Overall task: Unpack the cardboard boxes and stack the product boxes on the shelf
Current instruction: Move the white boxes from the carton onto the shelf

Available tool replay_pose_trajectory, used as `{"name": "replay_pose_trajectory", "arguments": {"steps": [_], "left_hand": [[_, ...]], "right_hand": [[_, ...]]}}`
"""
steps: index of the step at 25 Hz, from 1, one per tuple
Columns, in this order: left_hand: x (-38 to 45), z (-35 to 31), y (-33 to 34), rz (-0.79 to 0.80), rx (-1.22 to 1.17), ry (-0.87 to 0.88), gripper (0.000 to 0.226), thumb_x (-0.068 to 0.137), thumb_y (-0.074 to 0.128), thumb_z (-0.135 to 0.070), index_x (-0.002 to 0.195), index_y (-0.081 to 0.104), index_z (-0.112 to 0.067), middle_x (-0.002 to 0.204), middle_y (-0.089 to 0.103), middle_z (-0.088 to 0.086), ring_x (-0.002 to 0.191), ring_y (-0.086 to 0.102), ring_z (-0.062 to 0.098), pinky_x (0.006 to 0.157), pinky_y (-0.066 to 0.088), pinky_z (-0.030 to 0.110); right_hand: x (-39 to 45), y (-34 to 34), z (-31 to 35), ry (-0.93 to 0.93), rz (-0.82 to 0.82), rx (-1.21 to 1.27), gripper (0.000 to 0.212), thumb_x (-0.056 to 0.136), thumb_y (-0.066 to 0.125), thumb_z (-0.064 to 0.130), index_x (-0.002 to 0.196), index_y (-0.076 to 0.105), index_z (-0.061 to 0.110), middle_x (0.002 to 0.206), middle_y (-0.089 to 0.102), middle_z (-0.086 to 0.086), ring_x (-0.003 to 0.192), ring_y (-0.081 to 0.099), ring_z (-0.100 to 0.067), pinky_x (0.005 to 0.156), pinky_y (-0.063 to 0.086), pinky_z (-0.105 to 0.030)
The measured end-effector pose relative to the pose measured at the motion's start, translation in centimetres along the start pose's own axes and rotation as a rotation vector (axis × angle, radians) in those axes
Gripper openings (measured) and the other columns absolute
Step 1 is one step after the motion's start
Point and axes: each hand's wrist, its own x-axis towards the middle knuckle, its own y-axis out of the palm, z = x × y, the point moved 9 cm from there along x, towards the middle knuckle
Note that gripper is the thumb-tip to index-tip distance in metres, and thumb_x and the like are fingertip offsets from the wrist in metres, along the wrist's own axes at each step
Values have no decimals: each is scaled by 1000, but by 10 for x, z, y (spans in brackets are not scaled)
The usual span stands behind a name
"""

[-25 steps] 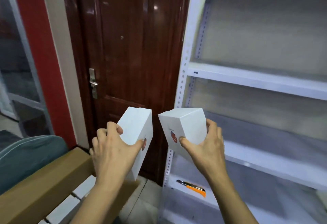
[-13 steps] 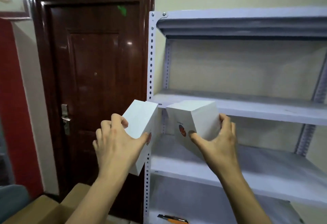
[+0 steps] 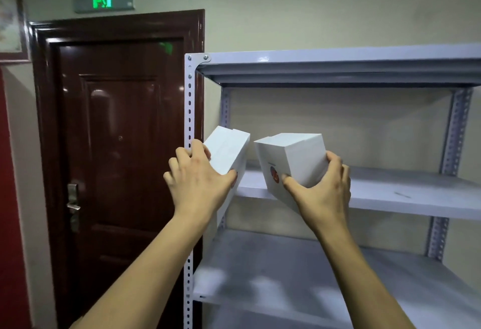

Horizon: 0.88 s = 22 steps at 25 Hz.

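white product boxes (image 3: 226,153) (image 3: 294,162) (one gripped in each hand) had risen to the middle shelf (image 3: 390,193). left hand (image 3: 197,180) and right hand (image 3: 321,190) stayed clenched on them. dark door (image 3: 117,146) stood beside.

The left hand (image 3: 197,185) covers the lower near face of the left white box (image 3: 229,154), so only a sliver of its red round mark shows, and the right hand (image 3: 322,193) hides the bottom corner of the right white box (image 3: 291,162), whose round mark is too blurred to read. The shelf (image 3: 390,198) runs off the right and bottom edges. The framed picture (image 3: 10,16) is cut by the left edge, its content blurred.
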Motion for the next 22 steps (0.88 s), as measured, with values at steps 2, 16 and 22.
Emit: {"name": "replay_pose_trajectory", "arguments": {"steps": [2, 16, 22], "left_hand": [[11, -10, 15, -5, 34, 7, 58, 69, 74, -55, 105, 42, -24, 108, 46, 3, 104, 48, 30, 86, 41, 43], [59, -52, 114, 134, 129, -69, 62, 73, 71, -54, 118, 46, -20, 118, 50, 12, 111, 50, 36, 87, 42, 45], [85, -48, 131, 312, 45, -121, 89, 48, 52, -73, 120, 63, -21, 117, 62, 8, 102, 61, 33, 84, 57, 47]], "right_hand": [[13, 7, -12, 9, 2, -4, 90, 66, 83, 50, 138, 37, 25, 131, 44, 2, 127, 43, -26, 106, 39, -47], [71, 26, -84, 32, 99, -44, 96, 69, 83, 53, 143, 30, 22, 138, 44, -6, 130, 42, -31, 104, 42, -48], [78, 26, -86, 29, 235, -65, 119, 75, 77, 60, 153, -11, 51, 132, 41, -8, 126, 45, -34, 95, 43, -45]]}}
